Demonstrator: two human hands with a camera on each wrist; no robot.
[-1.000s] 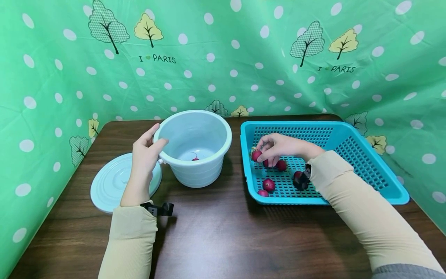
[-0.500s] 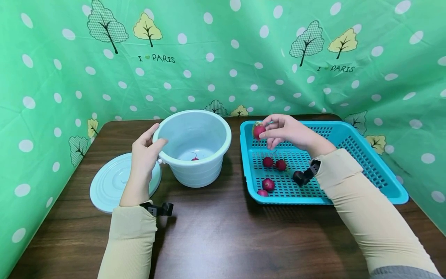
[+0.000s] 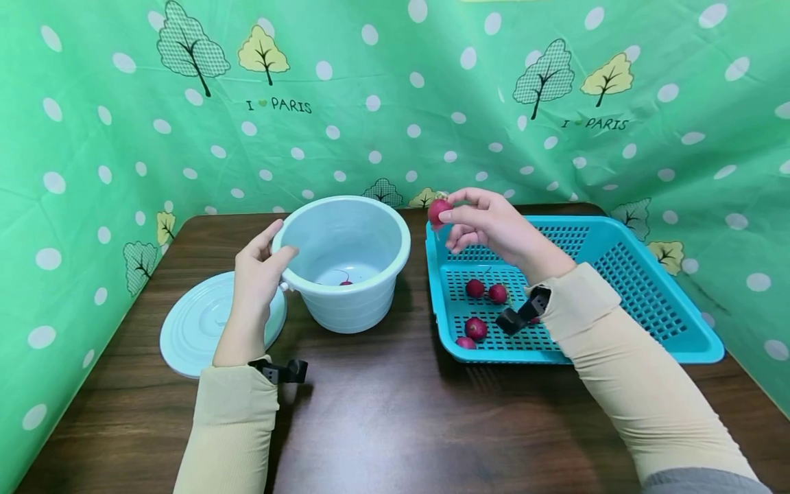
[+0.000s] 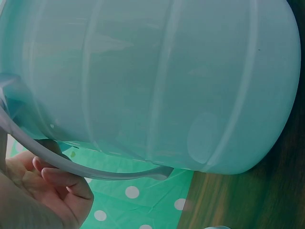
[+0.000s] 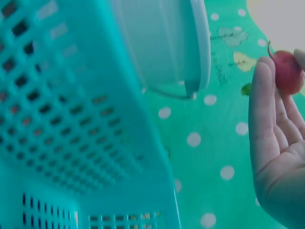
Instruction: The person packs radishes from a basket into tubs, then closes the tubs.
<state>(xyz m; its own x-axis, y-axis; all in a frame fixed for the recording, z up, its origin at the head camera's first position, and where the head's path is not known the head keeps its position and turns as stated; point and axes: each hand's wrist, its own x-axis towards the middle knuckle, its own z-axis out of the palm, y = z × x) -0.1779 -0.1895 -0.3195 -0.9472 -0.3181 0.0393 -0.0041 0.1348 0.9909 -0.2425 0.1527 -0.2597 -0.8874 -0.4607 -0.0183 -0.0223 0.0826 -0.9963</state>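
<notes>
My left hand [image 3: 260, 267] grips the near-left rim of a pale blue bucket [image 3: 348, 305], thumb over the edge. In the left wrist view the bucket's ribbed wall [image 4: 128, 86] fills the frame, with its handle [image 4: 95, 169] in front of the fingers. Inside, low down, a bit of a red radish [image 3: 346, 283] shows. My right hand [image 3: 487, 223] pinches another radish [image 3: 439, 211] between thumb and fingers, above the far-left rim of a turquoise basket [image 3: 666, 295]. In the right wrist view that radish [image 5: 288, 72] has a thin root.
Several radishes [image 3: 475, 328] lie on the basket's left part, one partly behind the wrist camera. A round pale blue lid [image 3: 194, 322] lies on the dark wooden table [image 3: 370, 412], left of the bucket. A green dotted curtain [image 3: 395, 89] hangs behind.
My right hand has lifted the radish from the basket floor, up and to the left, over the basket's rim. The left hand and the bucket have stayed in place.
</notes>
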